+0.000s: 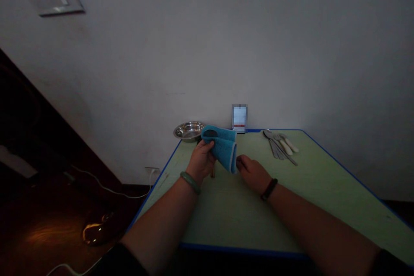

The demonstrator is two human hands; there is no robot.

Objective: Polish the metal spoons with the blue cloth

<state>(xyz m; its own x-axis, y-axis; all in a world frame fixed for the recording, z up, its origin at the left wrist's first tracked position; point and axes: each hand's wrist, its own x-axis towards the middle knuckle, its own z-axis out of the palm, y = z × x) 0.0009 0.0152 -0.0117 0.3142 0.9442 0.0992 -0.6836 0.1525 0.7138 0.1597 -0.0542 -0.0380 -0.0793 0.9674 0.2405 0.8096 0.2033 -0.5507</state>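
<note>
Had a folded blue towel (223,148) gripped in the left hand (201,161), fingers closed round it, up over a green table (226,215) with blue edging. Had the right hand (254,174) just beside the towel, fingers loosely curled and open, gripping nothing. Further out, at 1 o'clock, a heap of steel cutlery (280,145); at 11 o'clock, a steel bowl (189,131); at 12 o'clock, a blurred upright card (239,118)

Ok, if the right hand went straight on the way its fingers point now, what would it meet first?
Most likely the blue towel held in the left hand. The fingertips of the right hand are close to its lower edge, though depth is unclear.
</note>
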